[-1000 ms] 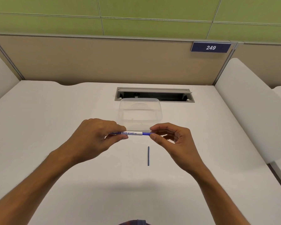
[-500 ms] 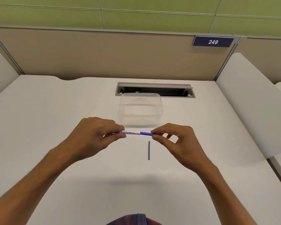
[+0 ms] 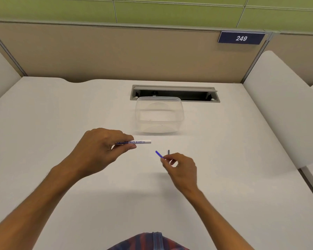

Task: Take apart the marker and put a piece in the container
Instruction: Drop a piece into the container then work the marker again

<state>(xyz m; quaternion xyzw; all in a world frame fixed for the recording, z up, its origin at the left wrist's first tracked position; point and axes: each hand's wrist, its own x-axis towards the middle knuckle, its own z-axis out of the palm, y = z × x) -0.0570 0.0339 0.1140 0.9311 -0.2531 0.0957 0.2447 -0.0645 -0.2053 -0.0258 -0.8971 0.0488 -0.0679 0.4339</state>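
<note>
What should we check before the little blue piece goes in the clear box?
1. Thin blue marker piece pinched by the right hand: ok.
2. Blue piece fully out of the white marker barrel: ok.
3. Barrel held by the left hand, out of the way: ok.
4. Clear plastic container open on top: ok, no lid visible.
5. Path to the container clear: ok.
6. Dark thin strip on the white desk, partly hidden behind fingers: cannot tell what it is.

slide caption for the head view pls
Left hand holds marker barrel; right hand pinches blue piece.
</note>
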